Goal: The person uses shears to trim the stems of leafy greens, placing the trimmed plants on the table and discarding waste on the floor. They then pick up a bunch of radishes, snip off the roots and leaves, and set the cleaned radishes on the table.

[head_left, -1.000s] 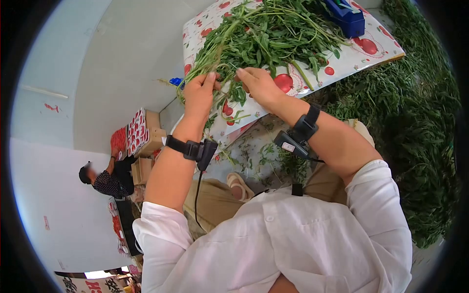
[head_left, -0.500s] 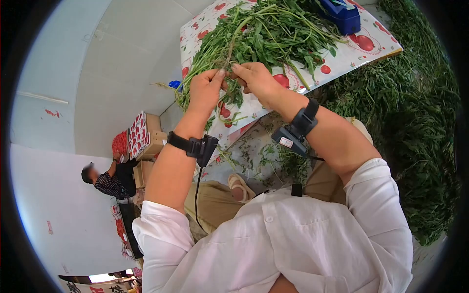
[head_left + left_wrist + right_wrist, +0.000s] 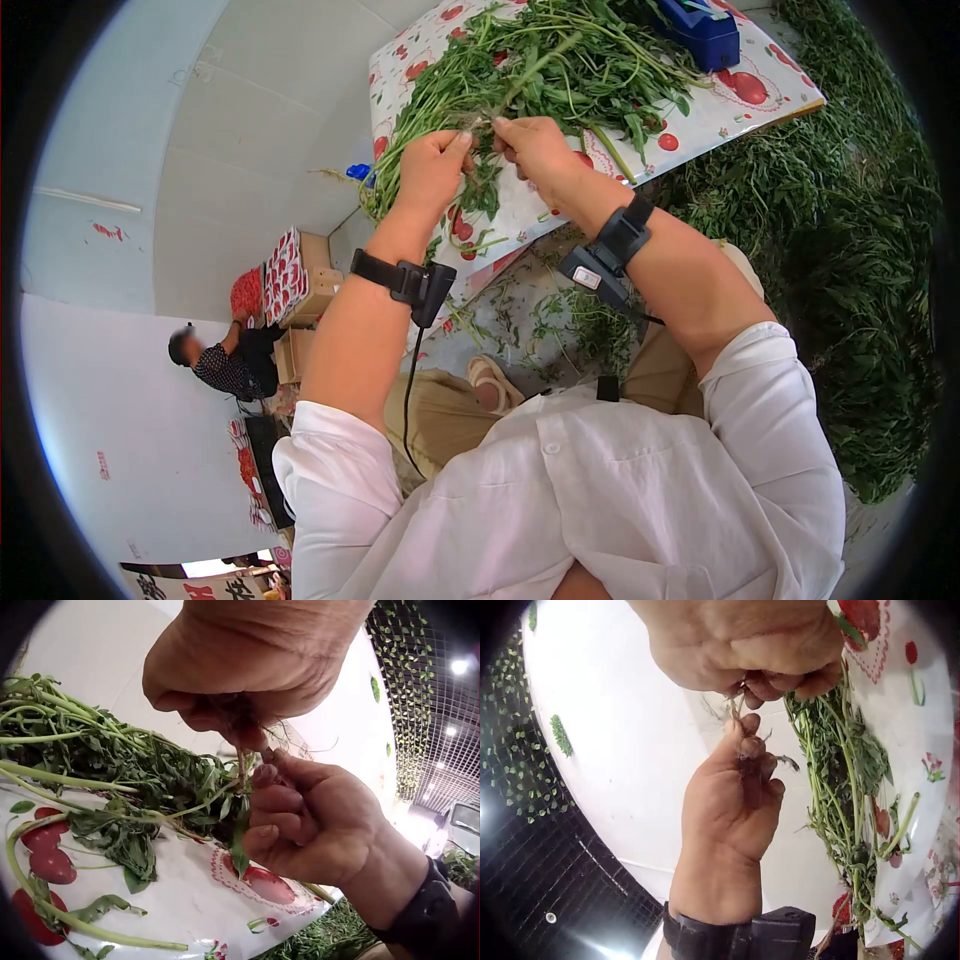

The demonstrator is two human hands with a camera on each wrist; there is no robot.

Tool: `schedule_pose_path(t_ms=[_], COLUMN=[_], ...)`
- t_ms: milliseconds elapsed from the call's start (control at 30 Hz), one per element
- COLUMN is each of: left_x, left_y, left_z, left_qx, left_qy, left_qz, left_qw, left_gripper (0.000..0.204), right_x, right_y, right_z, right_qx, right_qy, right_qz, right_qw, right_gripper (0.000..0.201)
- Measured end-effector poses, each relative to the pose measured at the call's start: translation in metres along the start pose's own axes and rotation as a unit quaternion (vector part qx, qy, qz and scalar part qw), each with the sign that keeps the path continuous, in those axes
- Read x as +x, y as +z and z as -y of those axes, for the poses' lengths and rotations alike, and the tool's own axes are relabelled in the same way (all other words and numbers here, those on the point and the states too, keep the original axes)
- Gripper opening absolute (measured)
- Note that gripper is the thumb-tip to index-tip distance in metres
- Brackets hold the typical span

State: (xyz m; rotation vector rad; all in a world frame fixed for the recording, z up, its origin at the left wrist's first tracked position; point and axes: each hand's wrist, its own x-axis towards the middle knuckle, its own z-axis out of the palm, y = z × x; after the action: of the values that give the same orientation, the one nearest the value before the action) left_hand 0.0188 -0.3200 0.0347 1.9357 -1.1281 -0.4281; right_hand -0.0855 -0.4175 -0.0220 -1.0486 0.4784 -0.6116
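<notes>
Over the table edge my two hands meet, thumbs and fingertips close together. My left hand (image 3: 432, 172) pinches thin, wispy roots (image 3: 733, 706) at the lower end of a leafy green plant. Beside it my right hand (image 3: 545, 160) pinches the same plant near its root end, fingers curled in the left wrist view. From the fingertips a pale green stem (image 3: 545, 65) slants up and away. Behind lies a heap of leafy stems (image 3: 440, 95). Curled fingers partly hide the pinched part.
The heap rests on a white table cover (image 3: 745, 110) with red fruit prints. A blue tape dispenser (image 3: 705, 35) stands at its far right. Greens cover the floor (image 3: 800, 250) on the right. Another person (image 3: 225, 360) sits by boxes at left.
Both hands have shifted slightly right and up, and are closer together than a second ago. The stem between them now tilts up to the right.
</notes>
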Motion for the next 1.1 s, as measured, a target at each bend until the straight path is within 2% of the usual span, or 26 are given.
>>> schedule_pose_path(t_ms=[100,200,300,433,500,600,800,900,1000,1100], left_x=[-0.001,0.003,0.001,-0.006,-0.011,-0.020,-0.024,-0.024,-0.014,-0.005], left_y=[-0.007,-0.017,-0.028,-0.036,-0.037,-0.033,-0.025,-0.021,-0.019,-0.015], left_z=[0.000,0.009,0.013,0.011,0.009,0.005,0.004,-0.001,-0.013,-0.031], left_qx=[-0.034,-0.081,-0.122,-0.177,-0.169,-0.157,-0.129,-0.107,-0.088,-0.110], left_qy=[-0.007,-0.016,-0.013,-0.021,-0.010,-0.006,-0.004,-0.003,0.010,0.051], left_qz=[-0.002,-0.041,-0.060,-0.068,-0.066,-0.059,-0.035,-0.031,-0.050,-0.039], left_qw=[0.999,0.996,0.991,0.982,0.983,0.986,0.991,0.994,0.995,0.992], left_gripper=[0.026,0.026,0.026,0.027,0.026,0.025,0.025,0.025,0.026,0.026], right_x=[0.006,0.001,-0.006,-0.016,-0.023,-0.025,-0.022,-0.019,-0.007,0.004], right_y=[-0.012,-0.014,-0.009,0.002,0.011,0.019,0.026,0.026,0.025,0.019], right_z=[0.007,0.008,0.007,0.002,0.001,-0.005,0.000,0.006,0.018,0.032], right_qx=[0.038,0.106,0.154,0.146,0.147,0.202,0.256,0.203,0.143,0.116], right_qy=[0.032,0.027,0.060,0.113,0.141,0.134,0.123,0.098,-0.029,-0.100], right_qz=[0.052,0.063,0.087,0.128,0.131,0.180,0.169,0.143,0.145,0.077], right_qw=[0.997,0.992,0.982,0.974,0.970,0.953,0.944,0.964,0.979,0.985], right_gripper=[0.033,0.033,0.034,0.033,0.034,0.034,0.033,0.033,0.033,0.033])
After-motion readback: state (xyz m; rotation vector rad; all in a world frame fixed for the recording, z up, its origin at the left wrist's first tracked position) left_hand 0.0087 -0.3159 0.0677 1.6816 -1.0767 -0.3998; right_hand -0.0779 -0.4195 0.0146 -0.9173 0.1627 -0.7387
